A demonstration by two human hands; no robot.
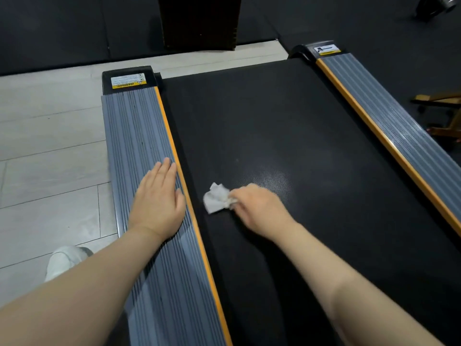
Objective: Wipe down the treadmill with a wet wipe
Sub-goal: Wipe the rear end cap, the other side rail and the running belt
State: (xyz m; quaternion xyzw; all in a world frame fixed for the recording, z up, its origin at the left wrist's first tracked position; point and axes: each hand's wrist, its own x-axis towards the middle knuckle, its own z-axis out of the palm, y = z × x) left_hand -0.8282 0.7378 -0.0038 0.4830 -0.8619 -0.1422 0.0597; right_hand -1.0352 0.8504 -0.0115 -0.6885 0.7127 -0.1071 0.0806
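Observation:
The treadmill fills the view: a black textured belt (274,116) between two grey ribbed side rails edged in orange. My left hand (159,198) rests flat on the left rail (139,126), fingers straight and pointing away from me. My right hand (257,208) lies on the belt and pinches a crumpled white wet wipe (215,201), which sticks out to the left of my fingers and touches the belt close to the left rail's orange edge. A faint sheen shows on the belt just beyond my right hand.
The right rail (399,116) runs diagonally along the right side. Pale floor tiles (50,146) lie left of the treadmill, with a white shoe (64,260) on them. A dark box (199,21) stands beyond the belt's end. A wooden frame (446,116) sits at far right.

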